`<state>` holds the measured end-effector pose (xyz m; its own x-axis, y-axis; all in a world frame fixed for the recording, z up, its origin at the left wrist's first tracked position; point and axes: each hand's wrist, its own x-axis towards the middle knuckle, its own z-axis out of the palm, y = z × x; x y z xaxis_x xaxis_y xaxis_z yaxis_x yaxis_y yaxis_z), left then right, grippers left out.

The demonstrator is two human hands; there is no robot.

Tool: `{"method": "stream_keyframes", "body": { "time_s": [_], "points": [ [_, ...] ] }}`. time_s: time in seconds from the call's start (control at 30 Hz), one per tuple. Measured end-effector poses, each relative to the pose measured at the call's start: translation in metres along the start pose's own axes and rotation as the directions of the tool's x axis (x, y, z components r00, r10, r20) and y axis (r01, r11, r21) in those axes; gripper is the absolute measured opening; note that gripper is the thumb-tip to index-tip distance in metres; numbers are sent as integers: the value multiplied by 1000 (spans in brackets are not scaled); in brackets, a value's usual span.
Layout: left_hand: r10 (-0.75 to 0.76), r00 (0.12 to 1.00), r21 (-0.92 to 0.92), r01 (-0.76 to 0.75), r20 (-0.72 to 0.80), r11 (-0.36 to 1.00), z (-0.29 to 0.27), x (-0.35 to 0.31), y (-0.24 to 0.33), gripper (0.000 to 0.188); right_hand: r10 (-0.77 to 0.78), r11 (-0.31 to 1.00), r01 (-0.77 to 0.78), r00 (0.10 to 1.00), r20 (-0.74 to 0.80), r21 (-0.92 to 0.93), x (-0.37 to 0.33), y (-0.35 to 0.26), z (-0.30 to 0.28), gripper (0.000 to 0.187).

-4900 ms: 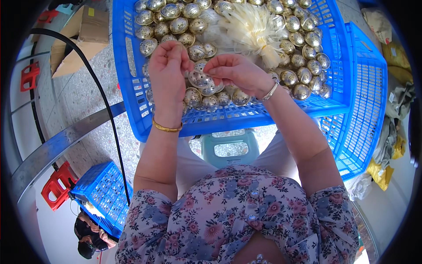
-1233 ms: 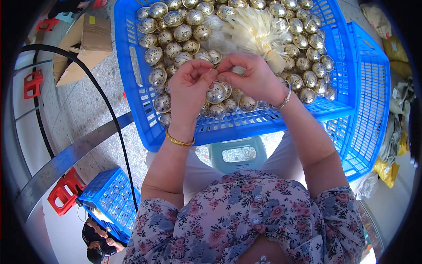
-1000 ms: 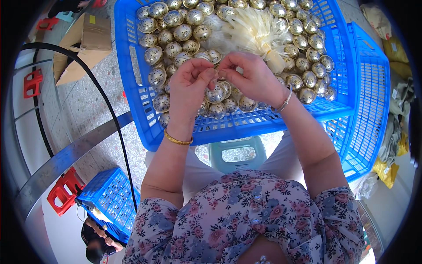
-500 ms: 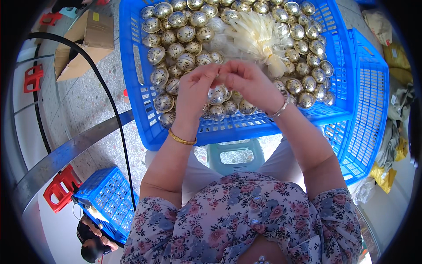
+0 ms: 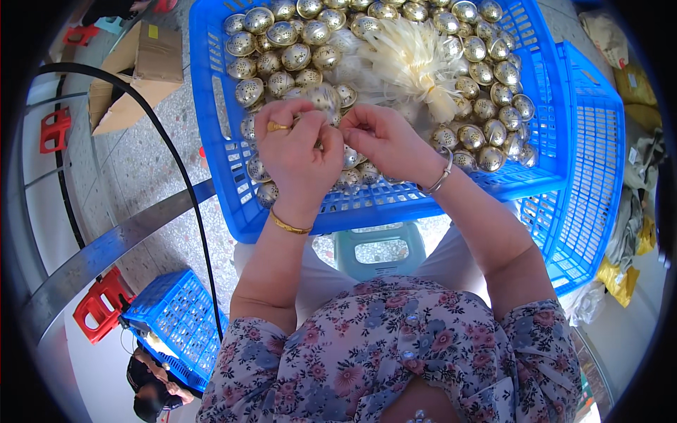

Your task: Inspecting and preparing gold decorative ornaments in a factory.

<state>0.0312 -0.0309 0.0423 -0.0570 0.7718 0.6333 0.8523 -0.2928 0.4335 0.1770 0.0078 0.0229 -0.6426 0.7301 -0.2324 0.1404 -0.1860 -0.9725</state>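
Balls, metallic and perforated, fill the blue basket around a pale bundle, the farthest cut off by the upper edge. One blurred ball shows just beyond the curled fingers of the left hand; whether that grip has hold of it, I cannot tell. The right hand is close beside, thumb and fingers bent together; anything pinched there is hidden. Both hands cover balls beneath.
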Motion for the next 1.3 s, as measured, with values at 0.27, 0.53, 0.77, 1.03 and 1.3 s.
{"method": "stream_keyframes", "body": {
  "time_s": [0.27, 0.53, 0.77, 1.03, 1.3],
  "points": [
    [-184, 981, -409, 191, 56, 893, 10, -11, -1, 16, 89, 986, -88, 996, -6, 138, -2, -14, -12, 10],
    [-296, 904, -622, 428, 310, 655, 12, -11, -10, 16, 145, 864, -149, 988, 47, 482, 1, -9, -18, 14],
    [-197, 956, -349, 265, 219, 899, 12, -9, 0, 17, 157, 824, -142, 987, 21, 548, 3, -2, -19, 13],
    [-179, 983, -232, 184, 39, 955, 14, -11, 3, 12, 69, 864, -69, 997, 19, 499, -1, -8, -18, 27],
    [-403, 915, -326, 379, -4, 866, 17, -12, 1, 8, 6, 881, -8, 1000, 6, 472, -3, -14, -2, 35]
  ]
}}
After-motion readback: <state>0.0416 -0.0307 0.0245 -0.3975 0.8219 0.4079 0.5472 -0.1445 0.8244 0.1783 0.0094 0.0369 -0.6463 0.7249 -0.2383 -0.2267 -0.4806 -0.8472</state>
